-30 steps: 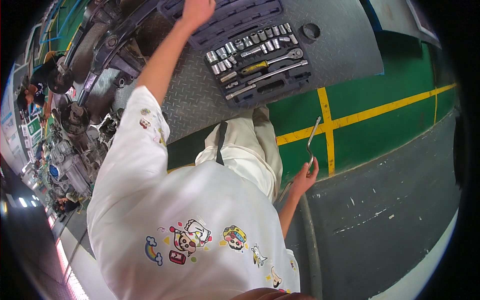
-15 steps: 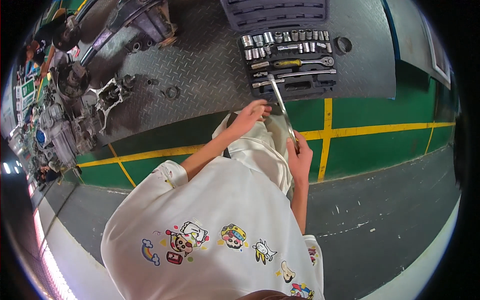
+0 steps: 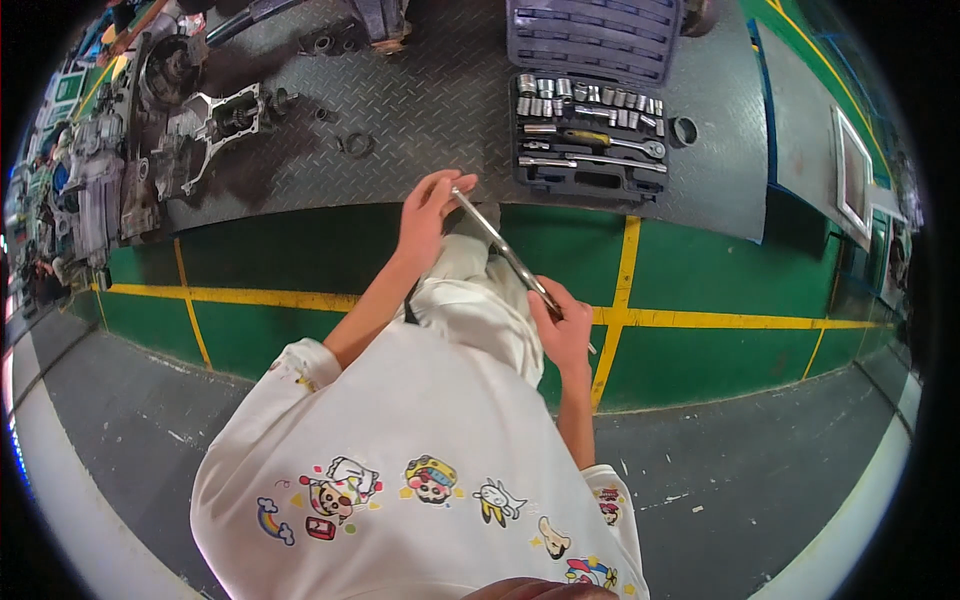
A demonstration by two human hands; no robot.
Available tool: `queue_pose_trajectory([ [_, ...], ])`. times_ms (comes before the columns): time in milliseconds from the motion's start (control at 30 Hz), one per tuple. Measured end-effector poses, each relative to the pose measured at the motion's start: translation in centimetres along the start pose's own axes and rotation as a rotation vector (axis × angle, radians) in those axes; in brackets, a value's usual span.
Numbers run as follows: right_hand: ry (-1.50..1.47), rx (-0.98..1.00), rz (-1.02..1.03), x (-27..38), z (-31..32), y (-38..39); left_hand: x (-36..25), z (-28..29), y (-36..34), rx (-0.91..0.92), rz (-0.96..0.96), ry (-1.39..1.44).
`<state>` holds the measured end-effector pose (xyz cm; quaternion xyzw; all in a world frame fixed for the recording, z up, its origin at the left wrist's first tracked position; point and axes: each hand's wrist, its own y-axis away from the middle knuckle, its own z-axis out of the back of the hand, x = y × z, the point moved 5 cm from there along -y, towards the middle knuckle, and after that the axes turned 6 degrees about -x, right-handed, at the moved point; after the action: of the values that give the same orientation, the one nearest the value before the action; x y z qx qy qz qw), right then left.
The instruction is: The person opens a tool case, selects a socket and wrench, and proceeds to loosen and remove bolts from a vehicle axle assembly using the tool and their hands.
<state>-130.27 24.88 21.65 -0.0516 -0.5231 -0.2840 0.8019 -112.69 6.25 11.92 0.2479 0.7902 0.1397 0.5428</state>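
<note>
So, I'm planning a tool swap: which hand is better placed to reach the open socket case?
Left, probably. The left hand, at the upper end of the metal bar, is nearer the socket case; the right hand is farther off, gripping the bar lower down.

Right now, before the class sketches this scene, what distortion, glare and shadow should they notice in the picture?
Head view: fisheye distortion bows the near edge of the bench, and black fills the corners; head view: bright highlights on the metal bar and the sockets; head view: shadow darkens the green surface just below the bench.
</note>
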Motion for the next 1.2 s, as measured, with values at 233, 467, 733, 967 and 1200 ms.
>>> queue_pose_trajectory([
  [233,-0.068,0.009,0.051,0.9,-0.8,6.3,-1.8,3.5,6.7,-0.038,0.013,0.000],
  [467,-0.052,-0.010,0.088,5.4,-3.2,11.5,-5.5,6.2,9.7,0.151,-0.044,0.032],
  [733,-0.027,-0.103,-0.080,7.3,-8.7,12.8,-5.2,18.9,11.6,0.188,-0.128,-0.182],
  [967,0.070,-0.349,-0.074,11.2,-8.1,14.2,19.3,55.2,16.6,0.018,0.250,-1.137],
  [1200,0.160,-0.827,0.123,18.6,3.4,18.1,15.9,50.0,19.0,0.293,0.519,-1.042],
])
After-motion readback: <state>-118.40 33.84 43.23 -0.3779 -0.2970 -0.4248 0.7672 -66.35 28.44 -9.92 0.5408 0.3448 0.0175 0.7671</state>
